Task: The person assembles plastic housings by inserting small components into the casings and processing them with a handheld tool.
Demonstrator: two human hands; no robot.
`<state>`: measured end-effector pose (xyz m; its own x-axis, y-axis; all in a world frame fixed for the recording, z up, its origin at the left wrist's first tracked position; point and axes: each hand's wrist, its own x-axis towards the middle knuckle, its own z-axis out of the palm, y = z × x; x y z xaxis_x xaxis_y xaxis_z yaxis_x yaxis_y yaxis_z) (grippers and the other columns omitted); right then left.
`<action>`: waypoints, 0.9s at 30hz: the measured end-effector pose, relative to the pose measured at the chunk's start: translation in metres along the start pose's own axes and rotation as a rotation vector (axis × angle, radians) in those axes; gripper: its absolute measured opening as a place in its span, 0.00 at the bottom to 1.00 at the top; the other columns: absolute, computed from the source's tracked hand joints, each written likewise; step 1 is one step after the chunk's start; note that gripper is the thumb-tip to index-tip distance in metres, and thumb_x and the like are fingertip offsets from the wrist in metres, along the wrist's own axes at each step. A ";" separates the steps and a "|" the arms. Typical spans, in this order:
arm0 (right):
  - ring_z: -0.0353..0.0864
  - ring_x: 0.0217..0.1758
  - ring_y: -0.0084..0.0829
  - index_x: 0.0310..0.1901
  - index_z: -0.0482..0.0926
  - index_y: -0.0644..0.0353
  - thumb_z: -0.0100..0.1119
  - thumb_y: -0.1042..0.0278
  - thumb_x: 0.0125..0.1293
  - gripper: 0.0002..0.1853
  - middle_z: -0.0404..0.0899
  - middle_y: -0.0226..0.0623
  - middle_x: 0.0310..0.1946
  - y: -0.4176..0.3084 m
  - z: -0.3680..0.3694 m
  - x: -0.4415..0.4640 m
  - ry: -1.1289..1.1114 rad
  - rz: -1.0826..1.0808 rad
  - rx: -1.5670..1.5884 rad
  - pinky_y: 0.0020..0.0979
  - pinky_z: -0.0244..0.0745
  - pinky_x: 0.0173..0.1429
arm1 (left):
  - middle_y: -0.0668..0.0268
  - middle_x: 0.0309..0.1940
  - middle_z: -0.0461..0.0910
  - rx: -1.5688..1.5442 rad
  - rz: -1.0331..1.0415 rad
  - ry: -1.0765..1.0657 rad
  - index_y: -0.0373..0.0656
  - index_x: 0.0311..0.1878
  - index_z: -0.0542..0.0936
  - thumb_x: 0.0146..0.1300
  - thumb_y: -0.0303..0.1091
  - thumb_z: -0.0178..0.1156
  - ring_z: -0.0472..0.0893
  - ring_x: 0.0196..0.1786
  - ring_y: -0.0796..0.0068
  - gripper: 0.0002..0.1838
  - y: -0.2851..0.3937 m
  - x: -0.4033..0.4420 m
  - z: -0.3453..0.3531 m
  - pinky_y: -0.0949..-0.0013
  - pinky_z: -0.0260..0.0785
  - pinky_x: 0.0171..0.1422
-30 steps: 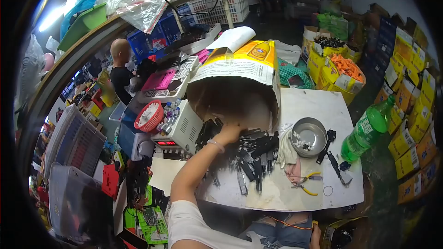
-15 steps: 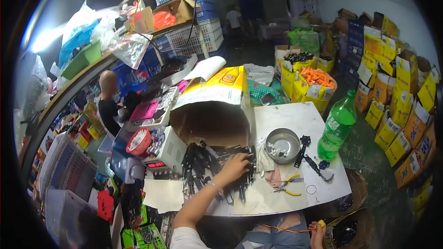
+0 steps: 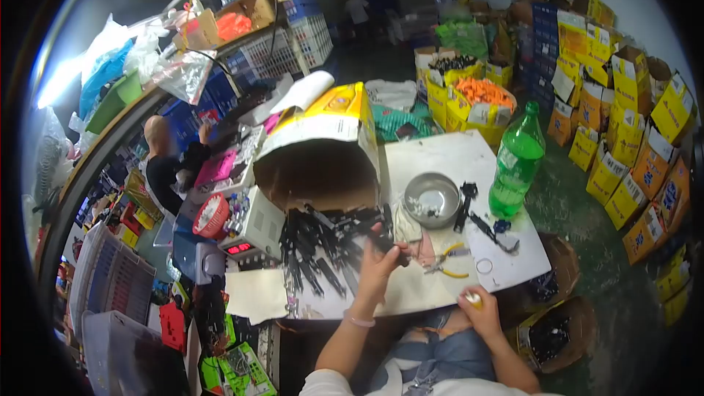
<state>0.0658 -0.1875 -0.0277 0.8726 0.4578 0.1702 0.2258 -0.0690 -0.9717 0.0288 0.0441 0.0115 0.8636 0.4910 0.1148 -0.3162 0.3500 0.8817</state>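
- Left hand (image 3: 375, 273) now lifted off the pile (image 3: 314, 246) it was in a half-second ago, fingers closed round a dark part (image 3: 382, 241).
- Part above tabletop (image 3: 402, 295), between pile and pliers (image 3: 448, 261); long axis slants far-left to near-right; blurred, cannot tell its front end.
- Right hand (image 3: 484, 317), higher than before, near the tabletop's edge, gripping a yellow piece (image 3: 474, 299).
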 end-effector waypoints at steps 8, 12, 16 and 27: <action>0.77 0.26 0.38 0.32 0.73 0.61 0.68 0.60 0.46 0.17 0.75 0.36 0.27 -0.035 0.034 0.025 -0.045 -0.418 -0.335 0.30 0.71 0.30 | 0.57 0.33 0.78 0.091 -0.056 0.043 0.35 0.60 0.58 0.57 0.26 0.55 0.79 0.38 0.67 0.28 0.006 -0.048 0.038 0.68 0.70 0.45; 0.77 0.25 0.35 0.31 0.74 0.58 0.68 0.52 0.43 0.20 0.75 0.34 0.26 -0.041 0.043 0.022 -0.053 -0.460 -0.493 0.31 0.72 0.28 | 0.56 0.34 0.79 0.103 -0.049 0.071 0.33 0.59 0.58 0.57 0.25 0.56 0.79 0.38 0.68 0.28 -0.001 -0.055 0.040 0.69 0.70 0.46; 0.76 0.21 0.34 0.33 0.74 0.55 0.64 0.50 0.48 0.18 0.72 0.32 0.24 -0.024 0.048 0.021 -0.038 -0.534 -0.574 0.32 0.72 0.22 | 0.56 0.34 0.79 0.103 -0.082 0.124 0.34 0.59 0.58 0.56 0.25 0.57 0.78 0.39 0.69 0.29 -0.004 -0.059 0.046 0.69 0.70 0.47; 0.76 0.18 0.35 0.32 0.75 0.56 0.61 0.57 0.51 0.12 0.71 0.31 0.19 -0.007 0.055 0.017 -0.091 -0.511 -0.674 0.33 0.70 0.20 | 0.57 0.36 0.78 0.059 -0.154 0.169 0.36 0.59 0.59 0.57 0.26 0.57 0.77 0.42 0.69 0.27 -0.027 -0.064 0.037 0.69 0.69 0.50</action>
<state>0.0553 -0.1300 -0.0275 0.5616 0.6436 0.5200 0.8174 -0.3342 -0.4691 -0.0036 -0.0263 -0.0023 0.8202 0.5636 -0.0975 -0.1579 0.3869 0.9085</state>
